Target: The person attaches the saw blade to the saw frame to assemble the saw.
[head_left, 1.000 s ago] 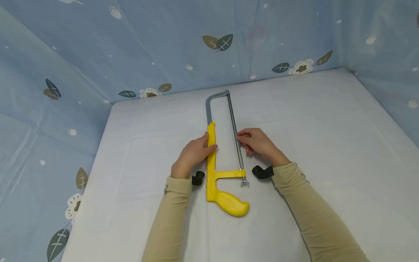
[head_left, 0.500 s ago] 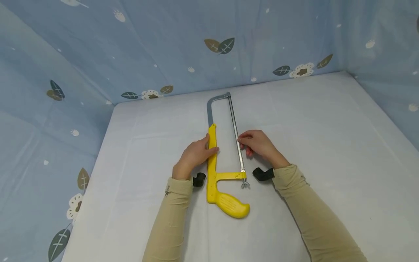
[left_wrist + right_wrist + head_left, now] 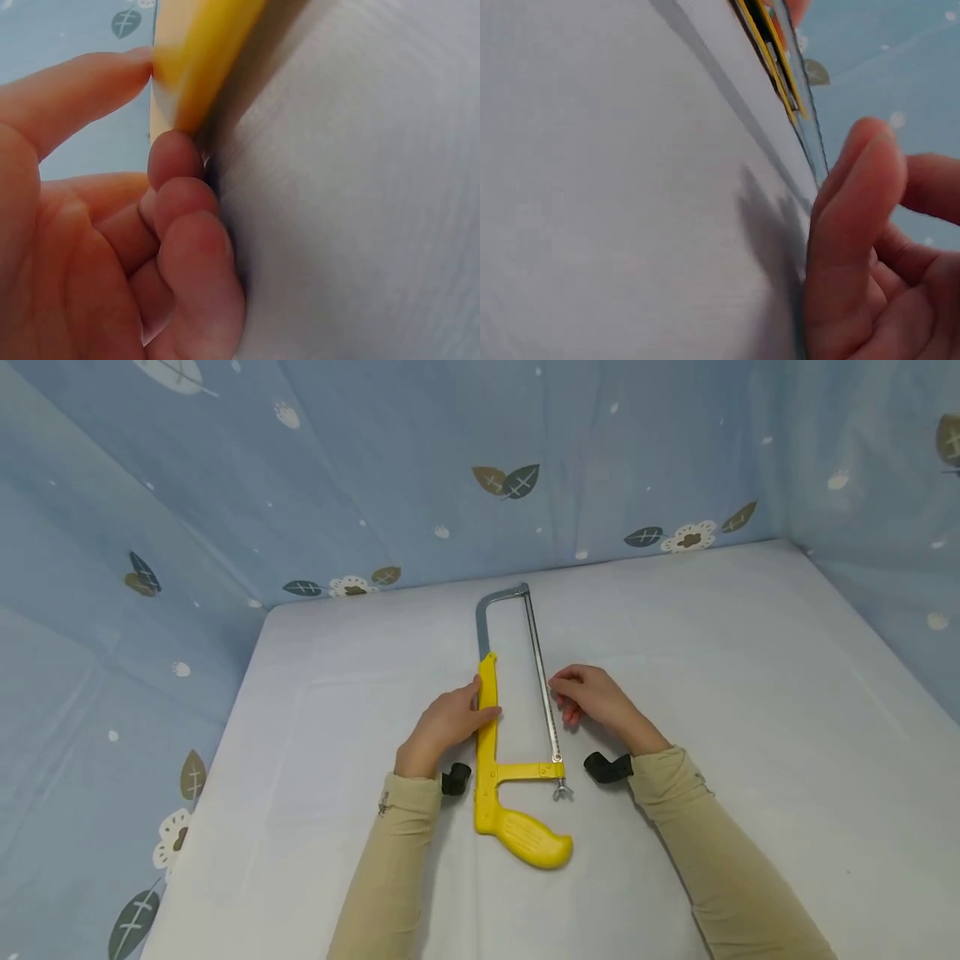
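A: Grip status?
B: The yellow saw (image 3: pixel 487 745) is pinched by the left hand (image 3: pixel 448 720), thumb and fingers on opposite sides. Nothing is seen held by the right hand (image 3: pixel 598 700); its fingers are loosely bent.
A: Saw location?
B: Laid flat on the white table (image 3: pixel 337 693), at the left grip. Blade (image 3: pixel 542 671) is placed just beside the right hand; contact can't be told. Handle (image 3: pixel 534 841) and wing nut (image 3: pixel 562 792) are seen on the near side of the grip, between beige sleeves (image 3: pixel 393 860).

Curtained nook (image 3: pixel 862 568), room type unclear, blue leaf-print fabric (image 3: pixel 420 435) on three sides, white tabletop (image 3: pixel 750 693)
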A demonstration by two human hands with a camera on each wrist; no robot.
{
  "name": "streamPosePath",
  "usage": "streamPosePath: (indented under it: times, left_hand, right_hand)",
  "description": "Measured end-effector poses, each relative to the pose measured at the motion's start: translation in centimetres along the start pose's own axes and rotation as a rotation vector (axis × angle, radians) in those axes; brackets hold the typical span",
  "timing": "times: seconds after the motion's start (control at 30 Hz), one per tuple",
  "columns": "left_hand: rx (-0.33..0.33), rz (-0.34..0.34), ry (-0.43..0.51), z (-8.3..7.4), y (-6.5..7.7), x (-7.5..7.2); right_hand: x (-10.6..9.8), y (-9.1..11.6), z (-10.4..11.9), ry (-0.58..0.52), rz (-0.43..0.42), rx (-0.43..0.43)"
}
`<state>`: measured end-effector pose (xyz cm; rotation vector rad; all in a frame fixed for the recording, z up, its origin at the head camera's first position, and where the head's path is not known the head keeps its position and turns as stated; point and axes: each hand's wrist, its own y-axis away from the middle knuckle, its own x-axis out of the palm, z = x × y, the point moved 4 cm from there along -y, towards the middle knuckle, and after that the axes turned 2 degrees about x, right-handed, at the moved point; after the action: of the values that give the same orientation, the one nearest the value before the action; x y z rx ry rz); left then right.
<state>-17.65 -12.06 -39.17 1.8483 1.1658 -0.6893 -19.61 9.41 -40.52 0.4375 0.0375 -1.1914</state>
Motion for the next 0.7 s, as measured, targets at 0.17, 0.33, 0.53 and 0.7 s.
streamPosePath:
  times: [0.17,0.33,0.53,0.7]
  left_hand:
    - [0.012,-0.005,-0.013,-0.1,-0.1,0.1]
    - [-0.002,0.000,-0.003,-0.1,0.2,0.1]
    - [0.001,-0.009,-0.027,0.0,0.4,0.2]
    - [0.008,-0.017,-0.021,-0.1,0.6,0.1]
  right_hand:
    - [-0.5,0.6,1.1,-0.009,0.008,-0.041]
    - [-0.1,1.7,2.2,0.015,0.048,-0.049]
    - [0.8,3.5,3.1,0.071,0.122,-0.046]
    - [1.3,5.0,3.4,0.147,0.155,-0.050]
